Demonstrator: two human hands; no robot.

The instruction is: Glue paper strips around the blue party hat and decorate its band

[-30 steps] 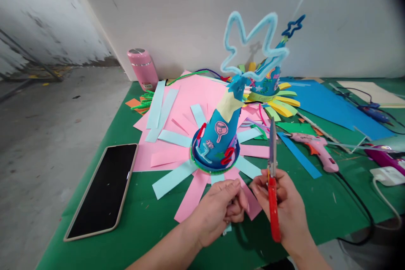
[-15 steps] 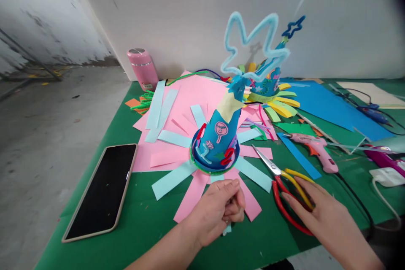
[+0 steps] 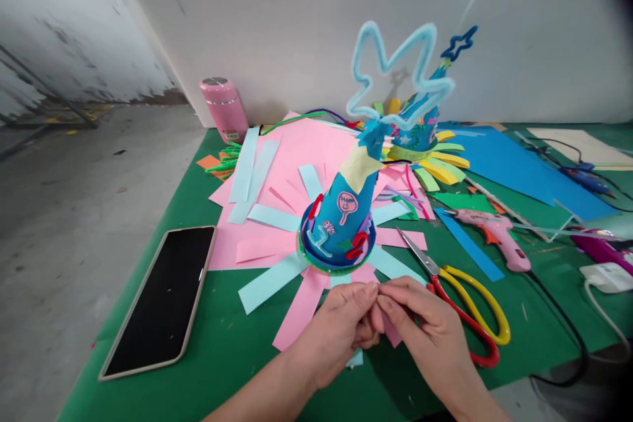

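In front of me stands a blue paper cone hat point(image 3: 341, 211), topped by a light-blue pipe-cleaner star point(image 3: 383, 66). Pink and light-blue paper strips point(image 3: 271, 283) fan out around its rim. My left hand point(image 3: 346, 326) is closed at the hat's near side, thumb against the curled fingers. The fingertips of my right hand point(image 3: 420, 320) meet it there in a pinch. Whatever the two hands hold between them is hidden or too small to make out. Scissors point(image 3: 465, 300) with one red and one yellow handle lie beside my right hand.
A phone point(image 3: 163, 297) lies at the left, with a pink bottle point(image 3: 224, 109) farther back. Another decorated cone hat point(image 3: 415, 122) stands behind. On the right are a pink glue gun point(image 3: 494, 234) with a cord, blue paper point(image 3: 524, 168) and a white plug point(image 3: 606, 275).
My right hand has moved left, away from the scissor handles, and its fingertips now meet my left hand. The left hand stays almost in place.
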